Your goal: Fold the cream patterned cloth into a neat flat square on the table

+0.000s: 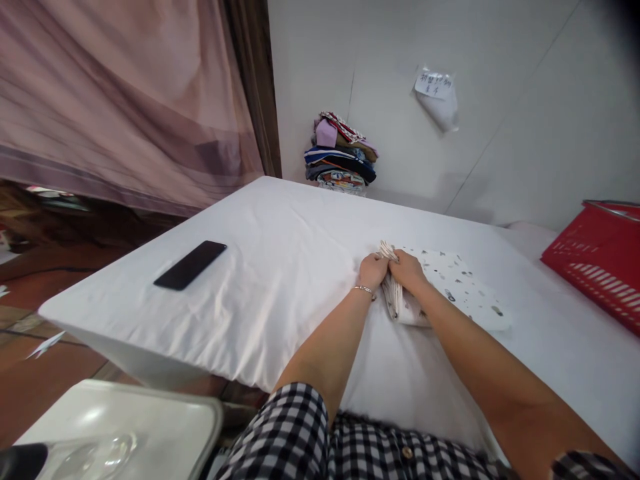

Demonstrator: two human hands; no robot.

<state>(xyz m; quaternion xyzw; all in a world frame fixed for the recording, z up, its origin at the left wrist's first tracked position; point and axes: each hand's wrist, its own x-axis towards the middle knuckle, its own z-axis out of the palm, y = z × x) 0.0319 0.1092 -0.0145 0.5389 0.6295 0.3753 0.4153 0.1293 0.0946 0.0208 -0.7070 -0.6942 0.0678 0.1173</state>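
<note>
A white cloth garment with small dark prints lies folded on the white-covered table. Its left end is bunched into layered pleats with brown stripes. My left hand, with a bracelet at the wrist, is closed on the striped edge. Right beside it, my right hand pinches the same bunched edge, and the two hands touch or nearly touch. The rest of the cloth spreads out flat to the right, partly behind my right forearm. What exact garment it is I cannot tell.
A black phone lies on the table's left side. Folded clothes are stacked against the wall beyond the far edge. At the right stands a red plastic basket. A white stool-like surface is at the lower left, and a curtain hangs behind.
</note>
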